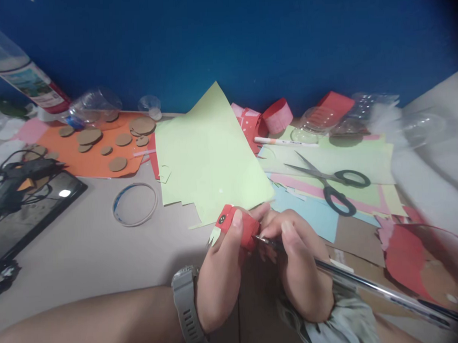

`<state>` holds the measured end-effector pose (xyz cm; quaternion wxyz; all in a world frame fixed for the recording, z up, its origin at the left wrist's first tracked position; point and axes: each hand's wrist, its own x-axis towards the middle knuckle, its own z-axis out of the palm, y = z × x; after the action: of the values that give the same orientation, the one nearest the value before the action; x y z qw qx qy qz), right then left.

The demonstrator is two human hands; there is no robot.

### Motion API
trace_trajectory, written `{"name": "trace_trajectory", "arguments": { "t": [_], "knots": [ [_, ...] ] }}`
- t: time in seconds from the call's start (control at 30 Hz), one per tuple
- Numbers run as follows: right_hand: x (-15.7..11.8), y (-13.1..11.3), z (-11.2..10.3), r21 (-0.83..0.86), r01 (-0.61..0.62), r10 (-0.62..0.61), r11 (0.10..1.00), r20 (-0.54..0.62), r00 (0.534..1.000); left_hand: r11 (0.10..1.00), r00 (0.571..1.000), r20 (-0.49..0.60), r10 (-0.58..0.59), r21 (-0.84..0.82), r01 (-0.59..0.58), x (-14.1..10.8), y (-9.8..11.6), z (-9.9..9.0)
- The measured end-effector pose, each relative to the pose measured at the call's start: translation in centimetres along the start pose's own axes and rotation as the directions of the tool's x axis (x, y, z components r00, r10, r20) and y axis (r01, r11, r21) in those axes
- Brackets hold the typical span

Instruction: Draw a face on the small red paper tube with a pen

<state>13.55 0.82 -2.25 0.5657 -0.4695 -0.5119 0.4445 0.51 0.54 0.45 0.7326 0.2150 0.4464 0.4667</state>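
My left hand [222, 257], with a grey watch [186, 298] on its wrist, pinches a small red paper craft [249, 228]. A black round spot with pale dots marks the craft, and a pale green paper piece with pointed ends sticks out at its left. In my right hand [303, 259] is a clear-barrelled pen [368, 279], its metal tip touching the right side of the red craft. Some of my right fingers are hidden behind the craft and hand. Just beyond both hands lies a large light green paper sheet [209, 152] with cut edges.
Scissors [323, 178] lie spread on coloured papers at right, near a white marker [284, 141]. Orange paper [74, 152] bears several cardboard discs. A tape ring [135, 205], a phone [38, 208] with cables and a tall bottle [30, 78] are at left. A blue wall [224, 41] bounds the back.
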Motion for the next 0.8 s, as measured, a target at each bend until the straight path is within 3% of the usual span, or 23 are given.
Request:
{"name": "trace_trajectory", "arguments": {
  "t": [0.1, 0.27, 0.63, 0.8],
  "knots": [
    [-0.1, 0.1, 0.0, 0.017, -0.006, 0.006, 1.000, 0.002, 1.000, 0.998, 0.999, -0.004, -0.039, 0.052, 0.039, 0.1, -0.3, -0.5],
    [-0.3, 0.5, -0.1, 0.048, -0.049, 0.049, 0.998, -0.011, 0.999, 0.992, 0.992, -0.009, -0.128, -0.001, 0.128, 0.3, -0.1, -0.4],
    [0.0, 0.4, 0.0, 0.063, -0.068, 0.068, 0.996, 0.007, 0.998, 0.996, 0.995, -0.057, -0.081, 0.017, 0.082, 0.7, 0.5, -0.2],
    [0.1, 0.2, 0.0, 0.061, -0.045, 0.044, 0.997, 0.020, 0.999, 0.997, 0.989, -0.134, -0.058, 0.046, 0.064, 0.5, 1.2, 0.5]
  ]
}}
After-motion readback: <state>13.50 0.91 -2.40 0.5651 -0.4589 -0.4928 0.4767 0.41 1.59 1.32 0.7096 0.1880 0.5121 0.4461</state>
